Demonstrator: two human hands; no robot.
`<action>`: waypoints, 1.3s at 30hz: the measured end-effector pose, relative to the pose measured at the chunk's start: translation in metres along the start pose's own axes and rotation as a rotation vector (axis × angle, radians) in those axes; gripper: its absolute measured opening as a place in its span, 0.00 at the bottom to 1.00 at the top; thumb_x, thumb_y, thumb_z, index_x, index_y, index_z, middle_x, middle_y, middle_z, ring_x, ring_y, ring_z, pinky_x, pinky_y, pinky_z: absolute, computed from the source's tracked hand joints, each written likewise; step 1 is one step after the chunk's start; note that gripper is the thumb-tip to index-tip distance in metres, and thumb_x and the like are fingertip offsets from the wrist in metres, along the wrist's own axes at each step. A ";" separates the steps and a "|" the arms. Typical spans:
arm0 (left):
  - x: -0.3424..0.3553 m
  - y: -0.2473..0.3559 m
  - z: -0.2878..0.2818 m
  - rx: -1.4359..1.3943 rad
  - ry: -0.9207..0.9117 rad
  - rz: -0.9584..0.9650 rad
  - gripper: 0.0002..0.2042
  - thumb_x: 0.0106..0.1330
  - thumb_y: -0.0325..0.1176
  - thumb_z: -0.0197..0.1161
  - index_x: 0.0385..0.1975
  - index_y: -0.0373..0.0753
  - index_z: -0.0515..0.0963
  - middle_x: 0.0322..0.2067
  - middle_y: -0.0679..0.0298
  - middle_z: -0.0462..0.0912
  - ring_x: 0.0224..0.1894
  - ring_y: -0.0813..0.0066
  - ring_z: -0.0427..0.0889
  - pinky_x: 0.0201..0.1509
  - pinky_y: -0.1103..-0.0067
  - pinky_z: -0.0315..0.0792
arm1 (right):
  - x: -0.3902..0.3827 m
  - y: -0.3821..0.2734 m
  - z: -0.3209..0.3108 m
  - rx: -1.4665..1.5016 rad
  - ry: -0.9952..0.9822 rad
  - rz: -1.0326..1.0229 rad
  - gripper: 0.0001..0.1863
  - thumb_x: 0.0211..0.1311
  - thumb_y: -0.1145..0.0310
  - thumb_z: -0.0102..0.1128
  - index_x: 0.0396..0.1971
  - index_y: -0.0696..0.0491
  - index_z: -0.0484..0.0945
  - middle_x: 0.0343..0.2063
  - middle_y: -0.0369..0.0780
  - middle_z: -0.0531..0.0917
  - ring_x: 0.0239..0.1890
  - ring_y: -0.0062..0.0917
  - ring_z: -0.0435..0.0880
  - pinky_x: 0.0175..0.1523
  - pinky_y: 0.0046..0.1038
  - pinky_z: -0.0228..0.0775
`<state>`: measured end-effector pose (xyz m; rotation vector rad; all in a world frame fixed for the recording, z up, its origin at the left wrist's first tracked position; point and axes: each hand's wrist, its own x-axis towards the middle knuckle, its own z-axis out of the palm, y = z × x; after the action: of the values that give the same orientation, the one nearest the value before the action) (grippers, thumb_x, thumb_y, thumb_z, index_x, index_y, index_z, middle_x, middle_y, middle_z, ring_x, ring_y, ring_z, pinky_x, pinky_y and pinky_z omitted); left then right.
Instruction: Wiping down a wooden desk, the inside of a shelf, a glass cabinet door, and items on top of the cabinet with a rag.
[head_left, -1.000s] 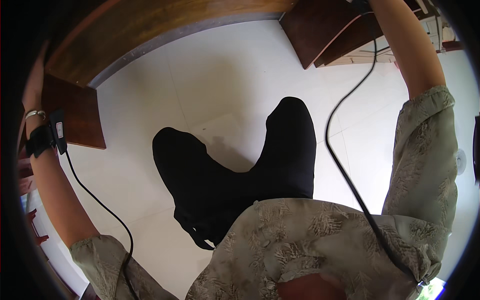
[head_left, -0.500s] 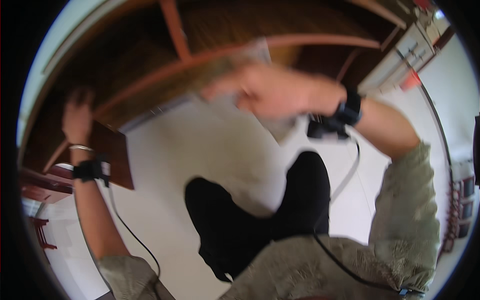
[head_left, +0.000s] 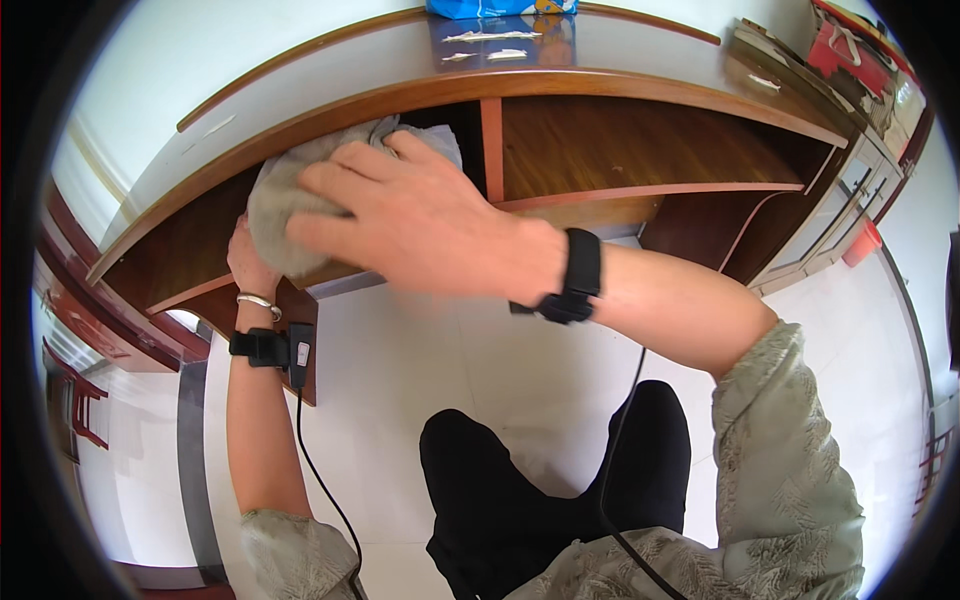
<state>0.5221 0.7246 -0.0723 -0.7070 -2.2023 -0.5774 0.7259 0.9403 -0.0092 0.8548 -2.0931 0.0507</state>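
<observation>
My right hand (head_left: pixel 400 215) lies over a crumpled grey cloth (head_left: pixel 272 205), its fingers spread and bent across the fabric. The cloth is bunched in front of the left open compartment of a brown wooden desk (head_left: pixel 330 112) and reaches up to the underside of its top. Just left of the cloth, my left hand (head_left: pixel 250 262) is at the front edge of the compartment's shelf. Its fingers are partly hidden by the cloth, so their grip does not show.
A divider (head_left: pixel 491 150) separates the left compartment from the right compartment (head_left: pixel 620 150). A blue patterned package (head_left: pixel 500 8) and white scraps (head_left: pixel 507 54) sit on the desktop. At right stand a pale cabinet (head_left: pixel 815 215) and a red bin (head_left: pixel 862 243).
My view has tilted up, bringing the desktop into sight. My right hand has moved left with the cloth, to beside my left hand. My left hand now sits at the shelf's front edge.
</observation>
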 end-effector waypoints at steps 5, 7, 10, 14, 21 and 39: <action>0.007 0.027 0.007 -0.052 0.005 -0.188 0.17 0.65 0.38 0.48 0.53 0.47 0.71 0.43 0.49 0.81 0.45 0.48 0.79 0.46 0.60 0.73 | 0.000 0.037 0.047 -0.110 -0.382 0.563 0.21 0.66 0.58 0.51 0.57 0.47 0.72 0.63 0.47 0.67 0.67 0.41 0.61 0.66 0.48 0.53; 0.004 0.029 -0.002 -0.054 0.026 -0.206 0.17 0.65 0.38 0.48 0.53 0.48 0.72 0.42 0.49 0.81 0.44 0.48 0.79 0.46 0.60 0.73 | -0.004 0.027 0.038 -0.066 -0.260 0.422 0.21 0.64 0.59 0.53 0.55 0.48 0.73 0.60 0.47 0.69 0.66 0.39 0.64 0.65 0.46 0.56; 0.003 0.044 -0.009 -0.005 0.010 -0.250 0.16 0.66 0.41 0.49 0.51 0.48 0.73 0.42 0.51 0.81 0.44 0.48 0.79 0.46 0.61 0.73 | -0.025 0.005 -0.030 0.061 -0.322 0.246 0.15 0.57 0.62 0.56 0.44 0.48 0.80 0.45 0.42 0.81 0.54 0.32 0.77 0.59 0.39 0.65; -0.004 0.042 -0.010 0.019 0.025 -0.217 0.17 0.68 0.48 0.49 0.51 0.49 0.74 0.43 0.53 0.81 0.44 0.48 0.79 0.47 0.62 0.73 | -0.103 0.041 -0.079 -0.099 -0.235 0.476 0.09 0.52 0.65 0.57 0.28 0.51 0.83 0.27 0.40 0.84 0.33 0.33 0.84 0.42 0.38 0.76; 0.004 0.087 -0.029 -0.267 0.307 0.156 0.15 0.64 0.40 0.59 0.47 0.39 0.76 0.39 0.57 0.81 0.37 0.54 0.80 0.43 0.67 0.74 | -0.183 0.157 -0.098 -0.646 -0.429 1.000 0.22 0.64 0.48 0.50 0.52 0.43 0.77 0.51 0.45 0.78 0.55 0.45 0.73 0.57 0.46 0.66; 0.147 0.117 0.062 0.169 -0.860 0.227 0.33 0.66 0.62 0.47 0.63 0.43 0.63 0.61 0.51 0.69 0.64 0.58 0.66 0.69 0.69 0.56 | -0.175 0.143 -0.088 -0.498 -0.425 1.053 0.23 0.62 0.50 0.49 0.53 0.45 0.77 0.50 0.46 0.78 0.55 0.43 0.71 0.58 0.47 0.61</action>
<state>0.4805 0.8939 0.0217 -1.2540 -2.8286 0.0708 0.7734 1.1760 -0.0438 -0.6270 -2.5593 -0.1002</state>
